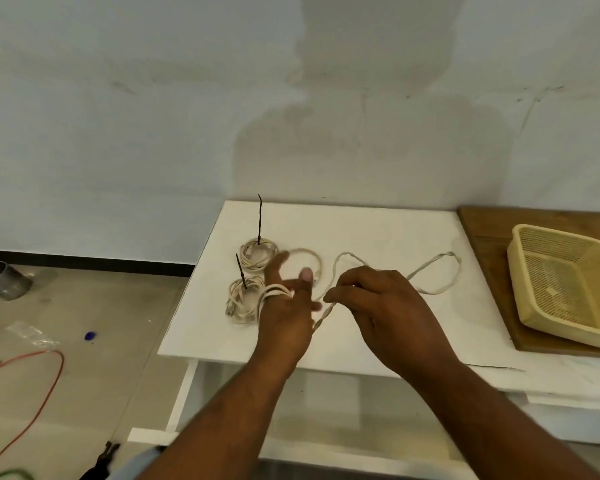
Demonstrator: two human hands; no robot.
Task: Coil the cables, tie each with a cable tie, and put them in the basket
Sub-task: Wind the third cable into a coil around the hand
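Two coiled cream cables lie at the white table's left: the far coil (259, 255) and the near coil (242, 301), each with a dark cable tie standing up from it. A third cream cable (437, 268) snakes loose across the table's middle. Several turns of it are wound around the fingers of my left hand (284, 317), whose fingers are spread. My right hand (383, 306) pinches the same cable just right of the left hand. The yellow plastic basket (534, 317) sits tilted at the right, with nothing visible in it.
The basket rests on a wooden board (482, 233) at the table's right. A thin dark cable tie (496, 367) lies near the table's front edge. On the floor at left are a red wire (54, 372), a metal can (4, 280) and black pliers (101, 459).
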